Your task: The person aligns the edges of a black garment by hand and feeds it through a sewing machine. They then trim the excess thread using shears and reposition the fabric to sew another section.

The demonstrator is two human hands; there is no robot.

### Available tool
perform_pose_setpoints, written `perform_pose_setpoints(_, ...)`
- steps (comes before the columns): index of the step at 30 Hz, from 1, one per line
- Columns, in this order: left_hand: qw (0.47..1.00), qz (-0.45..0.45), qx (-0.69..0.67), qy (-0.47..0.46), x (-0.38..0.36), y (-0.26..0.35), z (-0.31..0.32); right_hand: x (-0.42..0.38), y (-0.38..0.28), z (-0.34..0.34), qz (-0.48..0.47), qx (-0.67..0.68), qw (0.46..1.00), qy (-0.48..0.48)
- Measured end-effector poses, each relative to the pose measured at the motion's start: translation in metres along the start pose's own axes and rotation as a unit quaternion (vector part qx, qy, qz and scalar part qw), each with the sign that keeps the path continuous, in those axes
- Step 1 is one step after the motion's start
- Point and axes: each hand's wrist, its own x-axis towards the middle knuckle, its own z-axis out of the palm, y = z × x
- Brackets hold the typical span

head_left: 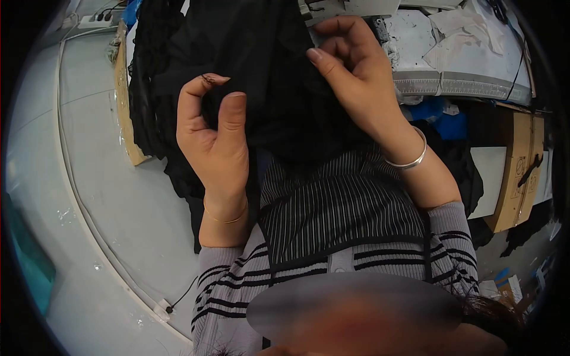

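Note:
Black cloth [255, 65] hangs and lies in folds across the top middle, in front of my body. Over its left part is my left hand [215, 133], the thumb and curled index finger apart with nothing gripped between them. A bit of dark thread [208, 79] clings near the tip of that index finger. My right hand [359, 71] is at the cloth's right edge, beside the machine bed. Its fingers are bent and its thumb stands away from them, and I see nothing held there.
A white work surface with a ruler strip [463, 85] along its edge lies at upper right, with pale scraps [469, 35] on it. A cardboard box [515, 172] stands below. A cable [74, 178] runs along the floor at left, and a power strip [98, 22] sits at upper left.

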Motion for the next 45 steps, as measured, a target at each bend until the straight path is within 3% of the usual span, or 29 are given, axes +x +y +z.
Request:
perform_pose_setpoints(2, 0.996, 0.033, 0.08, -0.028, 0.003, 0.0, -0.002, -0.008, -0.01, -0.002, 0.011, -0.036, 0.999, -0.025)
perform_pose_setpoints(3, 0.987, 0.105, 0.118, -0.028, 0.004, -0.002, -0.005, -0.007, -0.011, -0.001, 0.013, -0.036, 0.999, -0.027)
perform_pose_setpoints(4, 0.972, 0.177, 0.154, -0.029, 0.004, -0.003, -0.007, -0.007, -0.012, 0.001, -0.079, -0.111, 0.99, -0.033)
perform_pose_setpoints(5, 0.972, 0.176, 0.154, -0.029, 0.004, 0.002, -0.005, -0.007, -0.012, 0.002, -0.169, -0.183, 0.968, -0.038)
perform_pose_setpoints(7, 0.915, 0.307, 0.256, -0.048, 0.001, 0.014, 0.004, -0.009, -0.012, 0.005, -0.177, -0.225, 0.958, -0.031)
perform_pose_setpoints(8, 0.913, 0.322, 0.242, -0.073, 0.0, 0.014, 0.008, -0.009, -0.011, 0.006, -0.186, -0.267, 0.945, -0.026)
perform_pose_setpoints(12, 0.896, 0.335, 0.259, -0.133, -0.009, 0.006, 0.023, -0.013, -0.012, 0.005, -0.217, -0.273, 0.937, 0.018)
perform_pose_setpoints(14, 0.903, 0.288, 0.259, -0.185, -0.013, 0.008, 0.024, -0.022, -0.029, 0.001, -0.052, -0.189, 0.981, 0.001)
perform_pose_setpoints(17, 0.902, 0.286, 0.271, -0.177, -0.001, 0.004, 0.03, -0.023, -0.015, 0.007, -0.022, -0.079, 0.997, 0.002)
perform_pose_setpoints(20, 0.89, 0.348, 0.255, -0.144, 0.009, -0.008, 0.034, -0.018, -0.006, 0.008, -0.062, -0.057, 0.996, 0.001)
perform_pose_setpoints(23, 0.903, 0.299, 0.26, -0.168, 0.007, -0.004, 0.032, -0.015, -0.012, 0.007, -0.01, -0.045, 0.999, -0.012)
perform_pose_setpoints(26, 0.904, 0.305, 0.258, -0.152, 0.02, -0.007, 0.033, -0.003, -0.009, 0.011, -0.066, -0.042, 0.997, 0.013)
perform_pose_setpoints(29, 0.918, 0.282, 0.221, -0.173, 0.028, 0.001, 0.029, -0.001, -0.009, 0.012, -0.045, -0.012, 0.998, 0.031)
perform_pose_setpoints(31, 0.946, 0.273, 0.161, -0.068, 0.03, -0.014, 0.028, -0.001, -0.017, 0.0, -0.015, -0.027, 0.999, 0.008)
perform_pose_setpoints(33, 0.964, 0.235, 0.109, -0.058, 0.032, -0.017, 0.024, -0.002, -0.017, -0.004, 0.013, -0.043, 0.999, -0.018)
perform_pose_setpoints(36, 0.958, 0.25, 0.128, -0.05, 0.034, -0.008, 0.024, -0.001, -0.01, -0.003, 0.006, 0.017, 1.0, 0.01)
perform_pose_setpoints(38, 0.923, 0.287, 0.214, -0.144, 0.03, 0.006, 0.029, 0.0, -0.007, -0.007, -0.07, -0.054, 0.996, 0.006)
perform_pose_setpoints(43, 0.901, 0.32, 0.258, -0.137, 0.035, -0.008, 0.044, 0.009, -0.003, 0.002, -0.091, -0.057, 0.994, 0.035)
perform_pose_setpoints(45, 0.896, 0.36, 0.244, -0.09, 0.046, -0.022, 0.046, 0.011, -0.002, 0.005, -0.101, -0.05, 0.992, 0.053)
